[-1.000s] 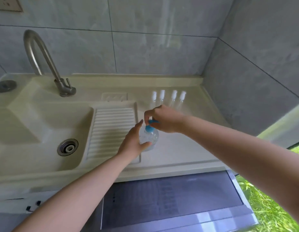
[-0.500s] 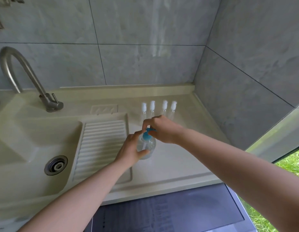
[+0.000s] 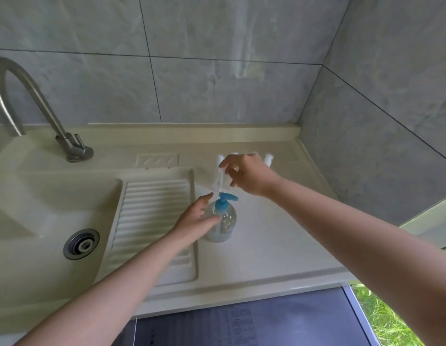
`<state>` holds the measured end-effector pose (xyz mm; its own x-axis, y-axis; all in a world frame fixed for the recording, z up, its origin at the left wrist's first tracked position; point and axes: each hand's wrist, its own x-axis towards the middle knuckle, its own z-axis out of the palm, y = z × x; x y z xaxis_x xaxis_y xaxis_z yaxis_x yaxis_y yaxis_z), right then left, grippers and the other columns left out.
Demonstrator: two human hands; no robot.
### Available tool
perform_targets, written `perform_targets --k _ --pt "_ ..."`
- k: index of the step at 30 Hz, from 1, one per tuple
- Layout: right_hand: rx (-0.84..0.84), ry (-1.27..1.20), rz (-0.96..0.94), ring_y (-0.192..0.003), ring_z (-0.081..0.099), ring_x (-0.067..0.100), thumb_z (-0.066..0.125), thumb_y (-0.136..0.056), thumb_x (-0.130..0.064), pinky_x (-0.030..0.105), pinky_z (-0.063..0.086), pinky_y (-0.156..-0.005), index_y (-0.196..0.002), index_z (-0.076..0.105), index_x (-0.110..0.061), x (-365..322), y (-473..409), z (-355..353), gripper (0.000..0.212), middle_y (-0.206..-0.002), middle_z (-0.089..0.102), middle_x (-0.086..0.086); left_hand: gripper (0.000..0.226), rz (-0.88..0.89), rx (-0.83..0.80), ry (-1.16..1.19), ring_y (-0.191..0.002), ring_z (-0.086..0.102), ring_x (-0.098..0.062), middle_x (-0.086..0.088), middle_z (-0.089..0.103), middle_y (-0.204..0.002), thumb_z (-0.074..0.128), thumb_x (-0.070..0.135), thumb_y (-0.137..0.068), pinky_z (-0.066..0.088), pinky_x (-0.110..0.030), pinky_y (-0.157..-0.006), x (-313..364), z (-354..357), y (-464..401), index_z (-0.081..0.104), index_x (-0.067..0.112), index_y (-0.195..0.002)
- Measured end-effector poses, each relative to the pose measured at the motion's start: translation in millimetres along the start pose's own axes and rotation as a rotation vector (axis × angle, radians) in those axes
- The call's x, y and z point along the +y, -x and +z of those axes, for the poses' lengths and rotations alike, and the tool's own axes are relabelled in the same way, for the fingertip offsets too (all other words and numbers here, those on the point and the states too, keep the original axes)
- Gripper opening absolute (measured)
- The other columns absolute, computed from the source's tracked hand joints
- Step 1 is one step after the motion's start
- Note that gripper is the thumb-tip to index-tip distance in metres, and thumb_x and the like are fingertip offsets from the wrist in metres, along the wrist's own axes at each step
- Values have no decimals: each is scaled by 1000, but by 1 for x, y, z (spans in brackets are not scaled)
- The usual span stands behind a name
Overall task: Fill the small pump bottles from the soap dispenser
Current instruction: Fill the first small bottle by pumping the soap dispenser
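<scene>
My left hand point(image 3: 195, 219) wraps the side of the clear soap dispenser point(image 3: 223, 224), fingers curled round its body, holding it upright on the cream countertop point(image 3: 266, 245) just right of the ribbed draining board point(image 3: 152, 221). Its blue pump head point(image 3: 224, 199) stands free, spout pointing right. My right hand point(image 3: 246, 174) is up behind it at the row of small pump bottles point(image 3: 268, 159) near the back ledge, thumb and fingers pinching the white top of the leftmost one point(image 3: 220, 179), which looks tilted and motion-blurred; I cannot tell whether it rests on the counter or is lifted.

I judge this as the very start: fetching the first small bottle, none of them visibly filled. Next I need its pump top off and its narrow mouth brought under the blue spout, close enough that soap does not run down the outside. That takes the left hand steadying the dispenser while something presses the pump, so I may have to regrip.
</scene>
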<state>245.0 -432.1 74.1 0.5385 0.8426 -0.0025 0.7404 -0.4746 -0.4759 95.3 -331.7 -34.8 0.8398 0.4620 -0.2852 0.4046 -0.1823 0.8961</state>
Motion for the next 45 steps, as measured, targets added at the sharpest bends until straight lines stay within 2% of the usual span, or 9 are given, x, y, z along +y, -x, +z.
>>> perform_targets --k 4,10,20,24,28,32,35,40,45 --pt "34 31 65 -105 68 27 47 -98 0 37 54 -93 -140 56 -17 11 -33 3 46 -137 59 11 50 -30 46 108 -127 47 -11 8 49 -144 47 18 -96 38 -34 -108 6 -22 -7 47 37 -142" --pt "-77 159 63 -145 34 26 44 -100 2 35 39 -110 -156 33 -22 15 -56 27 63 -162 28 7 37 -26 87 90 -121 55 -9 10 61 -129 50 14 -96 43 -37 -108 -1 -33 -20 59 36 -124" --pt "50 147 20 -99 63 29 52 -97 0 41 57 -79 -124 67 -16 22 -66 41 35 -124 53 8 28 -47 162 117 -111 62 -7 13 69 -116 51 16 -97 47 -33 -99 -4 -39 -27 67 36 -109" --pt "122 51 -4 -90 62 25 53 -94 1 42 55 -82 -116 71 -17 22 -60 36 34 -114 57 8 28 -42 168 89 -113 61 -9 13 68 -118 56 18 -95 49 -36 -101 1 -37 -24 66 35 -115" --pt "223 -72 -63 -87 64 20 67 -90 -4 26 50 -87 -116 72 -16 9 -48 11 28 -108 65 8 39 85 328 -1 -118 58 -10 11 61 -131 68 22 -92 46 -34 -104 14 -37 -19 58 27 -130" --pt "221 -170 -108 -84 64 13 72 -92 -21 4 42 -74 -119 69 -20 -13 -28 -29 27 -102 67 -1 58 287 450 -94 -124 50 -8 9 52 -139 73 29 -88 38 -27 -105 39 -42 -11 49 25 -141" --pt "209 -311 -103 -90 67 13 72 -92 -30 21 53 -81 -113 70 -26 -29 -7 -48 22 -100 70 -4 58 405 463 -121 -119 53 -6 9 57 -135 75 28 -87 38 -21 -101 60 -41 3 51 23 -140" --pt "276 -564 -30 -84 72 15 76 -87 -33 43 60 -81 -104 71 -35 -38 30 -55 17 -94 72 -3 32 509 463 -117 -92 62 -6 9 64 -104 78 30 -81 48 -16 -83 75 -29 38 63 26 -108" --pt "366 -701 140 -76 70 9 88 -60 -54 34 58 -72 -93 73 -28 -41 71 -37 45 -89 74 -2 40 468 471 -64 -86 61 -2 5 61 -102 86 31 -73 46 -12 -74 74 -2 70 58 19 -100"
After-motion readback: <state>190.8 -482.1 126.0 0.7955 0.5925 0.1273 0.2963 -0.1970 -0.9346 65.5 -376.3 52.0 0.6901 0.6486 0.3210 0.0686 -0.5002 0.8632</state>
